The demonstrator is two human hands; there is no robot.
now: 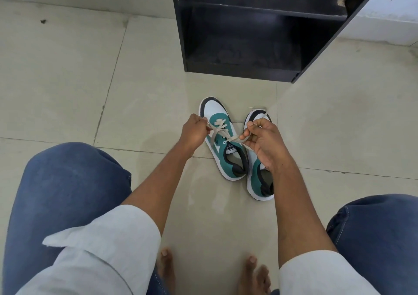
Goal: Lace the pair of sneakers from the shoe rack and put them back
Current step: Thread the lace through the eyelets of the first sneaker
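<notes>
Gripping lace (pixel 220 134) ends over left sneaker (pixel 222 136), left hand (pixel 194 134), right hand (pixel 264 140), fingers pinched

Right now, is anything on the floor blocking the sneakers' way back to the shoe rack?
Nothing visible. Bare tile lies between the two sneakers and the black shoe rack, whose bottom shelf looks empty. Both the left hand and right hand hold lace ends.

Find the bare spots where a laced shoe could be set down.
Free: the shoe rack's bottom shelf; the floor tiles left of it. Crowded: between the knees, where both sneakers and both hands sit.
</notes>
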